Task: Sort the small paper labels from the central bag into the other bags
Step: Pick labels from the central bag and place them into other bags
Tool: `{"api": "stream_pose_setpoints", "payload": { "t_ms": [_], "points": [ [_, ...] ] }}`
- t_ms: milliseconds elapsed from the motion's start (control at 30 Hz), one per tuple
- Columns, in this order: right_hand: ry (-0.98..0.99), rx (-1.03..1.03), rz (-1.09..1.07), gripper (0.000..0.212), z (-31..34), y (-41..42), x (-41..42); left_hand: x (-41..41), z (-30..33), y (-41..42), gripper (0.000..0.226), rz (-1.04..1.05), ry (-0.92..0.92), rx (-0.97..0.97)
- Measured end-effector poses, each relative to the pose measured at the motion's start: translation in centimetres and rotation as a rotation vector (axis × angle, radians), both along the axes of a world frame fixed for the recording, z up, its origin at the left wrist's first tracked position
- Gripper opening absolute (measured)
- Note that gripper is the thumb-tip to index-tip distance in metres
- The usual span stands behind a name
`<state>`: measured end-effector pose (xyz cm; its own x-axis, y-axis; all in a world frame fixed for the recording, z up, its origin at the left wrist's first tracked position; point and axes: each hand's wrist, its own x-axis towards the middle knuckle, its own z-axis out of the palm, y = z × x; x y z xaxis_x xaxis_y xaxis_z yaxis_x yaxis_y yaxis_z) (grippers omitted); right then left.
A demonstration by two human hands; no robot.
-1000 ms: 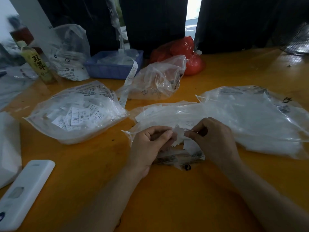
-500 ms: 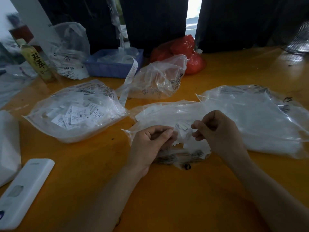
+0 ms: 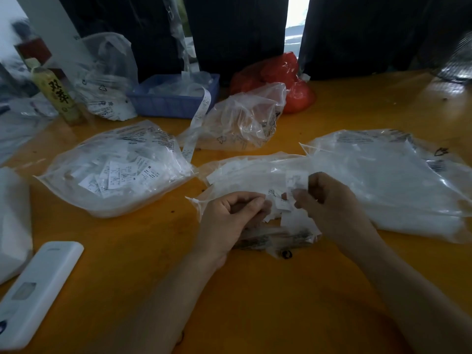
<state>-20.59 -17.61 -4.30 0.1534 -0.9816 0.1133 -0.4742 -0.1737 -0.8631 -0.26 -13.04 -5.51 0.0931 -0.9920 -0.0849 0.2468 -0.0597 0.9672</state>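
Note:
The central clear bag (image 3: 245, 172) lies open in front of me, with small white paper labels (image 3: 279, 208) spilling at its mouth. My left hand (image 3: 231, 215) rests at the bag's mouth, fingers curled round its edge and some labels. My right hand (image 3: 329, 200) is raised slightly and pinches one small label (image 3: 296, 181) upright between thumb and fingers. A clear bag full of printed labels (image 3: 115, 172) lies to the left. Another large clear bag (image 3: 388, 180) lies to the right.
A crumpled clear bag (image 3: 242, 118), a blue basket (image 3: 173, 98) with a label strip, a red bag (image 3: 286, 77) and a bottle (image 3: 55, 94) stand at the back. A white remote-like device (image 3: 35, 290) lies at the front left on the orange table (image 3: 255, 290).
My right hand has lifted up and away from the bag's mouth with one label pinched in it. My left hand has stayed in place.

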Motion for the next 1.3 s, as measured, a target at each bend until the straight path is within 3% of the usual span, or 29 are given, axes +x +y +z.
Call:
{"api": "stream_pose_setpoints", "payload": {
  "t_ms": [67,133,267,367,600,800,1000,1100,1300],
  "points": [
    [-0.319,0.141,0.053,0.006,0.3,0.1,-0.3,0.0,0.0,0.0,0.021,-0.006,0.007,-0.007],
    [-0.502,0.228,0.085,0.009,0.3,0.0,-0.5,0.0,-0.1,0.1,0.019,-0.014,0.012,-0.015],
    [-0.721,0.346,0.085,0.018,0.2,-0.2,-0.7,0.1,-0.1,0.1,0.021,-0.027,0.02,-0.026],
    [-0.755,0.328,0.084,0.019,0.0,-0.4,-0.8,0.2,0.1,0.1,0.024,-0.024,0.012,-0.032],
    [-0.745,0.253,0.097,0.012,0.1,-0.1,-0.7,0.1,0.2,0.2,0.026,-0.039,0.019,-0.052],
    [-0.703,0.155,0.123,0.014,0.4,0.4,-0.3,0.2,0.4,0.3,0.027,-0.065,-0.116,-0.059],
    [-0.322,-0.156,0.118,0.018,0.9,1.6,0.2,0.1,0.3,0.4,0.021,-0.047,-0.252,-0.055],
    [-0.103,-0.243,0.132,0.031,0.8,1.8,0.5,0.0,0.2,0.3,0.018,-0.042,-0.331,-0.077],
    [-0.087,-0.281,0.088,0.038,0.7,2.0,0.8,-0.1,0.5,0.4,0.025,0.008,-0.271,-0.083]
  ]
}}
